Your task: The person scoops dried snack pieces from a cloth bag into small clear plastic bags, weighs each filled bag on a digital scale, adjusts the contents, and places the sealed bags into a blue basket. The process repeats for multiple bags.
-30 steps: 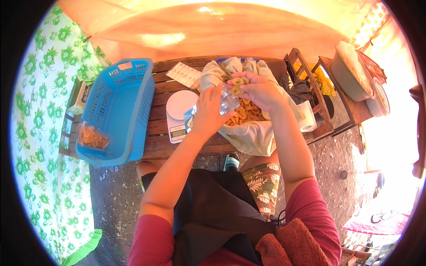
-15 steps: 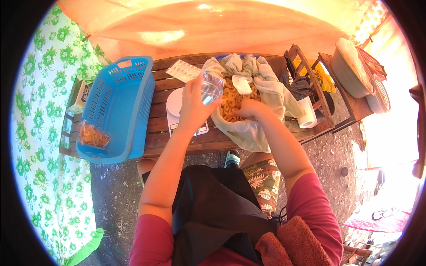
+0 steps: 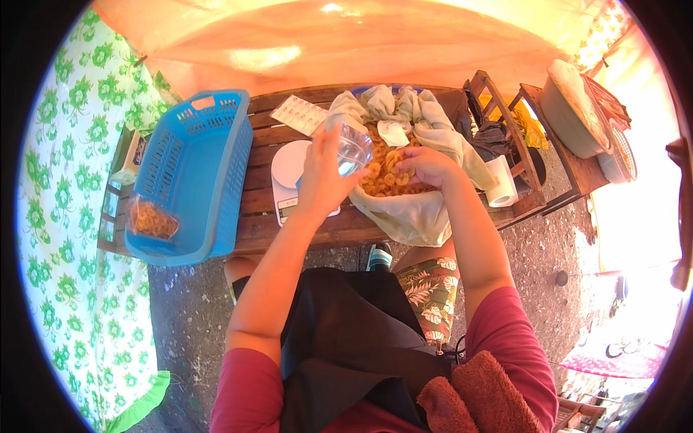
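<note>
In the head view, the left hand (image 3: 323, 180) is raised over the wooden table (image 3: 260, 216), its fingers closed around the mouth of a clear plastic bag (image 3: 354, 150) that it holds open and tilted toward the right. Just right of that bag sits a heap of yellow ring-shaped snacks (image 3: 386, 177) in a large pale cloth-lined sack (image 3: 411, 209). The right hand (image 3: 426, 164) rests in the heap, fingers curled down into the rings; whether it grips any cannot be told.

Under and just left of the left hand lies a white kitchen scale (image 3: 292, 166) with a round platform. Beyond the left hand, toward the far edge of the table, lies a flat white blister-like pack (image 3: 297, 114), rectangular with rows of small bumps. Well to the left of the left hand stands a blue plastic basket (image 3: 191, 173), and in its near corner lies a filled clear packet of the same rings (image 3: 150, 219). Right of the right hand, past the sack, stands a roll of white paper (image 3: 502, 184).

The table is of dark slats and stands on gravelly ground (image 3: 180, 310). A green-flowered white sheet (image 3: 58, 216) hangs on the left, and an orange awning (image 3: 346, 43) glows overhead.
</note>
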A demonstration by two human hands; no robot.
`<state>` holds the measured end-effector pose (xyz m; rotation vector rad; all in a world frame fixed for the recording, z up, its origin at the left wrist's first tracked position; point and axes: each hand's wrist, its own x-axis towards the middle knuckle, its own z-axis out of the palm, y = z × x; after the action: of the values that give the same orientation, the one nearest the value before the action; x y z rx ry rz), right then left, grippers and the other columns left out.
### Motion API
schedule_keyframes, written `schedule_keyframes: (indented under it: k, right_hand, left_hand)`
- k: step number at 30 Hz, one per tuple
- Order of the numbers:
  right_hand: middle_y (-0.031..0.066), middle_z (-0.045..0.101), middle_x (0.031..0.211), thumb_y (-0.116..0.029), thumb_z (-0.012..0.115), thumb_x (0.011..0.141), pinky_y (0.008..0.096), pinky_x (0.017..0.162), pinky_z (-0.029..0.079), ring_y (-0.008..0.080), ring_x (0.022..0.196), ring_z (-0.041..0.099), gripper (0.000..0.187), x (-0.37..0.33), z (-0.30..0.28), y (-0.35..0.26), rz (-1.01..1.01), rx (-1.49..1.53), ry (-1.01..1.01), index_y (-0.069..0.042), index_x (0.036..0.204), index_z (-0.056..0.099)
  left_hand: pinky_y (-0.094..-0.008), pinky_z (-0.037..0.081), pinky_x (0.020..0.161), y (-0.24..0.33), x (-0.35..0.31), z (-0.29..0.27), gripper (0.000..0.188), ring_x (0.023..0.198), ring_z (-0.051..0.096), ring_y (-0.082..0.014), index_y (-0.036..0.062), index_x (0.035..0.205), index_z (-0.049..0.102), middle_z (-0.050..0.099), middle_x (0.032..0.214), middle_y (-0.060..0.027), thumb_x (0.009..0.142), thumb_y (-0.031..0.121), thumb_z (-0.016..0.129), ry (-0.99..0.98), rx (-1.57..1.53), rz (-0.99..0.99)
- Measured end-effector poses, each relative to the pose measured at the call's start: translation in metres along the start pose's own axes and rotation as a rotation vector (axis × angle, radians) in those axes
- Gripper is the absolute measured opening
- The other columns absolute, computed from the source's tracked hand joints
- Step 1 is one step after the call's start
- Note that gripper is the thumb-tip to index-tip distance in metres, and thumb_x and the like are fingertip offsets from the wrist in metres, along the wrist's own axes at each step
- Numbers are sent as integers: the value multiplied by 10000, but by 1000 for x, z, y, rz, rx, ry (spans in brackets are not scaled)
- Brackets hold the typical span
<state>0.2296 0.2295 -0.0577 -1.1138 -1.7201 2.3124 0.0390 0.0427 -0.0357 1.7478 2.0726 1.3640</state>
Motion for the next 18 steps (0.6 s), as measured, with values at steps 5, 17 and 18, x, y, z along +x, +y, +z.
schedule_keyframes:
  k: [5,17,18]
  right_hand:
    - [21,623,1091,-98,569,925,382,882,536,174,1023,633,252,-9,-9,-3,-59,251,-152,-78,1175,545]
    - [27,607,1087,-91,586,936,335,912,541,178,1046,619,206,-20,-3,-27,-198,187,-135,-61,1140,573]
    - [33,602,1090,-83,586,935,334,915,542,194,1052,623,203,-22,1,-37,-197,134,-109,-59,1136,578]
  left_hand:
    - [-456,405,993,3,-4,8,909,1188,460,-385,51,1427,341,455,1278,-197,682,195,843,-27,84,75]
    - [-474,365,987,4,-5,14,892,1168,445,-365,39,1413,349,447,1257,-182,684,221,829,-73,126,93]
    - [-474,363,989,4,-5,16,893,1173,443,-364,41,1416,346,444,1259,-182,686,223,827,-76,141,95]
